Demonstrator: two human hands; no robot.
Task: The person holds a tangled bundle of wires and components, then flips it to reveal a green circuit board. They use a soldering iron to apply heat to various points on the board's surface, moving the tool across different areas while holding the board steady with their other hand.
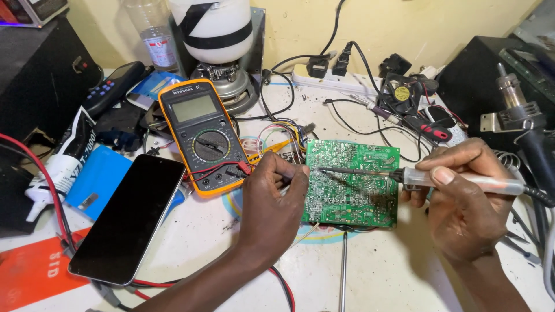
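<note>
The green board lies flat on the white table, solder side up, and serves as the landmark. Well left of it, a white glue tube with a black printed label lies slanted, nozzle toward the table's near-left edge, resting partly on a flat blue pack. Nearer than these, at the table's left edge, is an orange-red sticker with white lettering. Left of the board, a dark phone lies screen up; between phone and board stands an orange-cased meter with a grey display and round dial. Behind the board, a black fan carries a round yellow label at its hub.

The left hand is curled narrow at the board's left edge, fingertips pinched together on something thin — what exactly, I cannot tell. The right hand is just right of the board, closed in a pen grip round the iron.

The iron's long axis runs nearly level, left to right — its dark tip points left over the board's upper part, close to the left fingertips, and its cord end trails off right.
</note>
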